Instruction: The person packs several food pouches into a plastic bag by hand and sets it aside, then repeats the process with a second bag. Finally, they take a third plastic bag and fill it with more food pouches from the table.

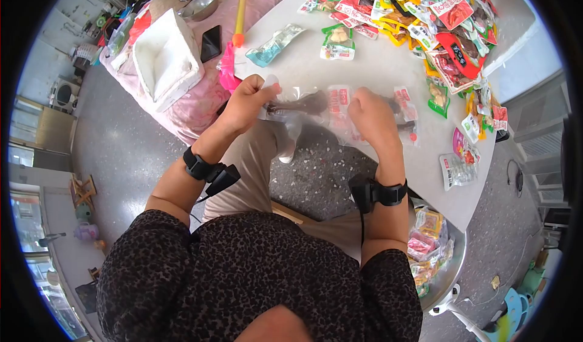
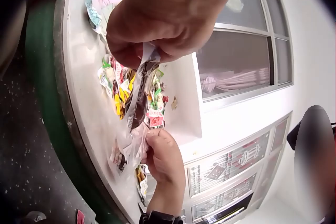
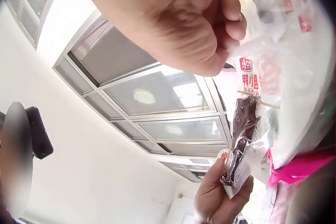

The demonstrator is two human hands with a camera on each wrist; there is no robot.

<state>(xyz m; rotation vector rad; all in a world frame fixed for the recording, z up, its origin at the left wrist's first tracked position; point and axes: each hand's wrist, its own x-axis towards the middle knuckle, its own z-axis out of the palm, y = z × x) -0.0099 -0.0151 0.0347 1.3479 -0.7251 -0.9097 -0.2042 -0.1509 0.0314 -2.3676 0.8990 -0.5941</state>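
Observation:
A clear plastic package with dark brown contents and red print [image 1: 313,103] is stretched between both hands above the table's near edge. The left hand [image 1: 246,104] pinches its left end between thumb and fingers. Curled round the plastic farther right is the right hand [image 1: 373,118]. More clear plastic with dark contents and red marks [image 1: 408,114] extends past the right hand. In the right wrist view the dark strip [image 3: 244,124] hangs between the hands, with a printed label [image 3: 248,74] near the right hand [image 3: 210,29].
Many colourful packets [image 1: 425,14] are heaped at the table's back right. Single packets [image 1: 338,41] lie nearer. To the left are a white foam box [image 1: 167,59], a black phone [image 1: 211,43] and a yellow stick [image 1: 242,11]. A metal basin [image 1: 458,260] holds packets at lower right.

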